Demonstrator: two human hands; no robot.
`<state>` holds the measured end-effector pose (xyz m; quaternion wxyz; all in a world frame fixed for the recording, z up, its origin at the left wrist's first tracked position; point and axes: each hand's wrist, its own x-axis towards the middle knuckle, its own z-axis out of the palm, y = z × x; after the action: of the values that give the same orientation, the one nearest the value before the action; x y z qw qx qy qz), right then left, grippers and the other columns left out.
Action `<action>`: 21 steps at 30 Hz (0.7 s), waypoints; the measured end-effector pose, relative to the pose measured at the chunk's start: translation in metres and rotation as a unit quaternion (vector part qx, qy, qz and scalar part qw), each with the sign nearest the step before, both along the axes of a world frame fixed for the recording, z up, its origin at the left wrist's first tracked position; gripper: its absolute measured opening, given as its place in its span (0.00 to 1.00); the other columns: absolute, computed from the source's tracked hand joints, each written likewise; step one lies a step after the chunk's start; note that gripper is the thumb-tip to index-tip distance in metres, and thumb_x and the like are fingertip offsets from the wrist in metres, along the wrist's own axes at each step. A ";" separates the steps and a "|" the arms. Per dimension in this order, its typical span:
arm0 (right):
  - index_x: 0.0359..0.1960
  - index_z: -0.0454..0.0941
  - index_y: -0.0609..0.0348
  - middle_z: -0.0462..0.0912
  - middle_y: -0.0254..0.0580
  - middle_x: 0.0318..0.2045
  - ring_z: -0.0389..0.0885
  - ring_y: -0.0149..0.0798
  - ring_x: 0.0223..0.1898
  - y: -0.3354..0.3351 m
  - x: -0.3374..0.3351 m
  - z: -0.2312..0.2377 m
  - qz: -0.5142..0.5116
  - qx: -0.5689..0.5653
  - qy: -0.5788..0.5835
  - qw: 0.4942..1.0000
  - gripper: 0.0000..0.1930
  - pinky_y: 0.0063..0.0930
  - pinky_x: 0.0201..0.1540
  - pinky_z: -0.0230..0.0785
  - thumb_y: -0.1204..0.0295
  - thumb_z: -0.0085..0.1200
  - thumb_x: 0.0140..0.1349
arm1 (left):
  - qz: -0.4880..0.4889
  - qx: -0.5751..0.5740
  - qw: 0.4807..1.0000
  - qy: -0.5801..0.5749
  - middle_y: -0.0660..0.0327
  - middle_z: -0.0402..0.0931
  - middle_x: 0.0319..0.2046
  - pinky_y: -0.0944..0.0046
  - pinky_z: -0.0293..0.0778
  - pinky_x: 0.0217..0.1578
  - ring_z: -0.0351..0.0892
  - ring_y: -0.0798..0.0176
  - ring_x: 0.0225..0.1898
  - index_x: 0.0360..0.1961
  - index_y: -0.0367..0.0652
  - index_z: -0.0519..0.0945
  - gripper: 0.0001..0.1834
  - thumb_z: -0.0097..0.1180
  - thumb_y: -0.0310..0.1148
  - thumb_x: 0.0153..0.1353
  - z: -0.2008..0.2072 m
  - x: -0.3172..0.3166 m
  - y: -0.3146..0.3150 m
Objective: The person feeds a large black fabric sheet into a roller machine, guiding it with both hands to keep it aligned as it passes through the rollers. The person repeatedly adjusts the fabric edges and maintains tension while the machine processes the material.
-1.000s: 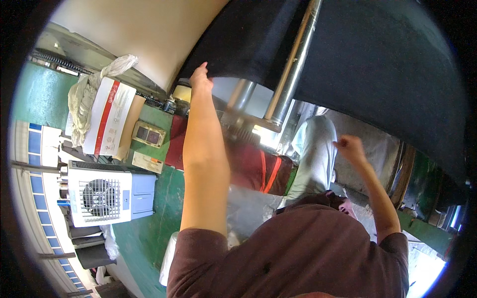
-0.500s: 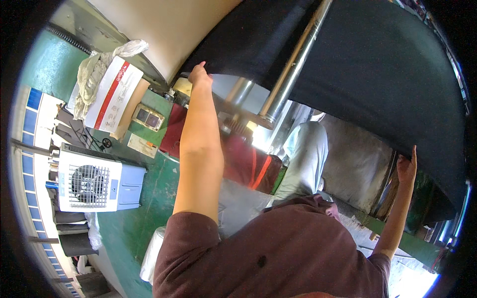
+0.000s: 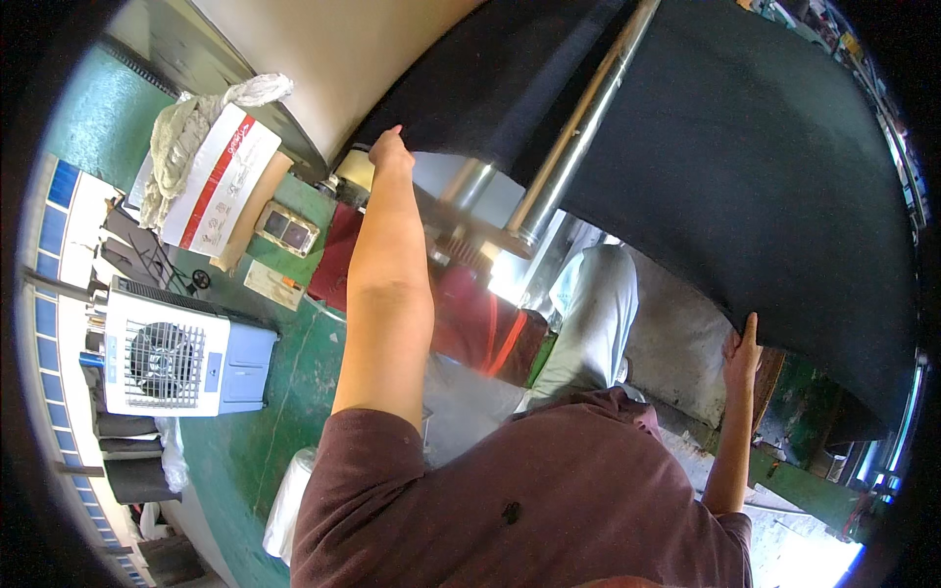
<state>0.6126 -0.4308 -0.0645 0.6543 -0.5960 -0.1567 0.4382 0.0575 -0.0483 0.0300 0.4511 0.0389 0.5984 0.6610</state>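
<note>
We hold the black sheet at two edges: our left hand has its grip pinched on the near edge by the roll end, and our right hand has fingers curled under the lower edge. The sheet drapes over a shiny metal bar, matte and felt-like, wide and heavy-looking. In our judgement, pulling harder on one side could skew it on the bar or crease it, and the left fingers sit close to the steel roller, where they could get nipped. Below lie a green floor, a white box fan and a cardboard carton.
</note>
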 end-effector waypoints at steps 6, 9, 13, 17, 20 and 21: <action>0.18 0.60 0.46 0.53 0.25 0.08 0.51 0.23 0.09 0.019 -0.052 0.007 0.045 -0.021 -0.077 0.996 0.18 0.20 0.13 0.42 0.52 0.47 0.59 | -0.165 0.068 0.984 0.023 0.58 0.69 0.49 0.55 0.65 0.45 0.68 0.57 0.47 0.46 0.33 0.70 0.19 0.46 0.20 0.50 -0.008 -0.011 -0.004; 0.20 0.60 0.47 0.54 0.25 0.09 0.52 0.23 0.10 0.023 -0.064 0.004 0.100 -0.018 -0.099 0.990 0.19 0.19 0.13 0.42 0.50 0.46 0.59 | 0.007 0.058 0.998 -0.005 0.58 0.71 0.46 0.54 0.66 0.43 0.68 0.58 0.47 0.47 0.34 0.69 0.20 0.45 0.21 0.50 -0.008 -0.023 -0.004; 0.15 0.59 0.47 0.55 0.25 0.08 0.52 0.23 0.09 0.035 -0.090 0.021 0.120 -0.007 -0.090 0.989 0.21 0.19 0.12 0.43 0.51 0.43 0.60 | 0.022 0.075 0.997 -0.023 0.56 0.72 0.42 0.53 0.70 0.38 0.71 0.55 0.43 0.43 0.35 0.71 0.19 0.55 0.23 0.46 0.001 -0.003 -0.013; 0.13 0.58 0.47 0.54 0.24 0.07 0.52 0.22 0.09 0.044 -0.099 0.018 0.182 -0.035 -0.117 0.976 0.22 0.19 0.13 0.43 0.52 0.41 0.62 | -0.032 0.040 0.998 0.039 0.55 0.73 0.40 0.56 0.70 0.33 0.73 0.55 0.37 0.40 0.37 0.72 0.20 0.60 0.24 0.42 0.000 -0.010 -0.007; 0.08 0.59 0.50 0.57 0.27 0.07 0.54 0.25 0.10 0.057 -0.110 0.013 0.191 -0.027 -0.120 0.974 0.27 0.21 0.14 0.46 0.50 0.38 0.62 | 0.073 0.050 0.996 -0.008 0.54 0.73 0.40 0.55 0.70 0.32 0.72 0.56 0.38 0.38 0.36 0.72 0.19 0.61 0.26 0.43 -0.004 -0.019 -0.010; 0.11 0.55 0.47 0.54 0.25 0.07 0.51 0.23 0.09 0.060 -0.117 0.013 0.192 -0.003 -0.101 0.976 0.24 0.20 0.13 0.42 0.53 0.38 0.64 | 0.090 0.037 0.995 -0.008 0.54 0.73 0.39 0.55 0.70 0.32 0.72 0.56 0.38 0.38 0.36 0.72 0.19 0.61 0.26 0.43 -0.003 -0.017 -0.008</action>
<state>0.4961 -0.3709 -0.0510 0.5372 -0.5978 -0.3319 0.4939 0.0406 -0.0563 0.0272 0.3928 -0.0037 0.5710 0.7209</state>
